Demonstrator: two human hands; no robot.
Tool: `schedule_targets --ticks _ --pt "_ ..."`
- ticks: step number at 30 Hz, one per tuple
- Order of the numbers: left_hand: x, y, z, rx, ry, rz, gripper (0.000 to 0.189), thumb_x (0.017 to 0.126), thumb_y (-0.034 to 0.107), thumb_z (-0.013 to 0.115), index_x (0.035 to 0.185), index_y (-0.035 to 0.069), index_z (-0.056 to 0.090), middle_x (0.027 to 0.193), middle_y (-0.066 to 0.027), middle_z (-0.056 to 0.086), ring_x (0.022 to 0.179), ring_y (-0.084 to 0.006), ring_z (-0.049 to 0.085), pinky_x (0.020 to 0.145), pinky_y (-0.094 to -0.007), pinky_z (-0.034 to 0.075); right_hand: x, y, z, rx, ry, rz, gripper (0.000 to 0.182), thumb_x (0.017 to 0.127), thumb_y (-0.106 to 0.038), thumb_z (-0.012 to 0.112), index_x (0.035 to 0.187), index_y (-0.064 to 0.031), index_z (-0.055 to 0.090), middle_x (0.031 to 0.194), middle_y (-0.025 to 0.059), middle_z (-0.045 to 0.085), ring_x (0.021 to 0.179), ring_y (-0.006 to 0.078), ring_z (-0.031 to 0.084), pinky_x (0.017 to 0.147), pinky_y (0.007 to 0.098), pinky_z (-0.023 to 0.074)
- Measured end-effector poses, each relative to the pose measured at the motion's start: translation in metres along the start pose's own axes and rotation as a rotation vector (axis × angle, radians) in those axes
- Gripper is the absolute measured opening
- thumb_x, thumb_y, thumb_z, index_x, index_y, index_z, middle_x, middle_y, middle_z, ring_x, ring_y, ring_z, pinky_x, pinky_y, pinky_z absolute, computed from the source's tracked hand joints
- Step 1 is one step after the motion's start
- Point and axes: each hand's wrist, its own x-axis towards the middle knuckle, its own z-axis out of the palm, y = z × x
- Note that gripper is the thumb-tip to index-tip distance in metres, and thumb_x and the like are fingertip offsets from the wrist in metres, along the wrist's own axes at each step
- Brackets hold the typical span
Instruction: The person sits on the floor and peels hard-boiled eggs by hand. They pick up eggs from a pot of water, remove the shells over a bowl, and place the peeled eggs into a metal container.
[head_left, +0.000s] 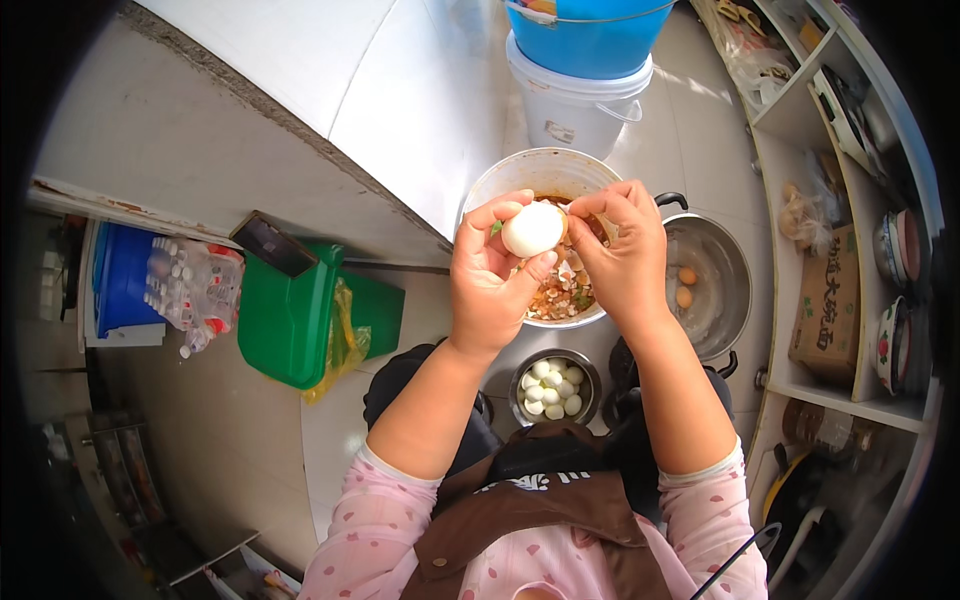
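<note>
My left hand (484, 296) holds a mostly peeled boiled egg (531, 231) between thumb and fingers. Some brown shell still shows at the egg's right end. There my right hand (634, 259) pinches at the eggshell with thumb and forefinger. Both hands are above a white bucket (502, 171) that contains broken eggshells (561, 296) and other food scraps. Nearer me, between my feet, a metal bowl (595, 390) holds several peeled white eggs (551, 381). To the right stands a two-handled metal pot (739, 292) with two brown eggs (684, 298) in some liquid.
A blue bucket (589, 37) sits on a lidded white bucket (570, 112) beyond my hands. On the left are a white counter (300, 112), a green bin (289, 330) with a dark flat device (274, 244) on it, and bagged plastic bottles (195, 281). Open shelving (840, 405) lines the right.
</note>
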Motion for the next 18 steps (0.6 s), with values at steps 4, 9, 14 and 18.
schedule_targets --ticks 4,9,14,18 --pt "0.001 -0.005 -0.001 0.083 0.018 0.085 0.048 0.082 -0.011 0.065 0.122 0.004 0.043 0.136 -0.014 0.042 0.117 -0.0208 0.055 0.098 -0.0337 0.049 -0.005 -0.01 0.008 0.681 -0.146 0.372 0.021 0.089 -0.013 0.065 0.107 -0.0021 0.065 0.088 0.0044 0.063 0.08 0.0111 0.057 0.071 0.0257 0.0458" --pt "0.001 -0.006 0.001 0.151 0.004 0.102 0.05 0.082 -0.008 0.067 0.125 0.003 0.042 0.136 -0.0144 0.043 0.116 -0.021 0.056 0.097 -0.0336 0.05 -0.008 -0.015 0.011 0.658 -0.185 0.313 0.026 0.094 -0.014 0.059 0.114 0.0018 0.062 0.1 0.0087 0.068 0.091 0.0131 0.062 0.08 0.0292 0.05" --pt "-0.001 -0.004 0.0 0.055 0.004 0.039 0.047 0.084 -0.003 0.067 0.126 0.003 0.046 0.132 -0.0159 0.05 0.115 -0.0215 0.055 0.099 -0.0343 0.047 -0.008 -0.01 0.014 0.338 -0.104 0.054 0.021 0.092 -0.009 0.056 0.107 0.0028 0.064 0.088 0.0135 0.067 0.078 0.0238 0.065 0.07 0.0344 0.0504" --pt "0.001 0.002 0.0 -0.058 0.022 -0.064 0.039 0.085 0.0 0.068 0.12 0.001 0.051 0.122 -0.0132 0.058 0.111 -0.0187 0.057 0.097 -0.0317 0.047 -0.006 -0.011 0.012 0.124 -0.068 -0.116 0.018 0.091 -0.008 0.054 0.103 0.0026 0.064 0.084 0.0171 0.067 0.077 0.0312 0.065 0.07 0.0381 0.0509"
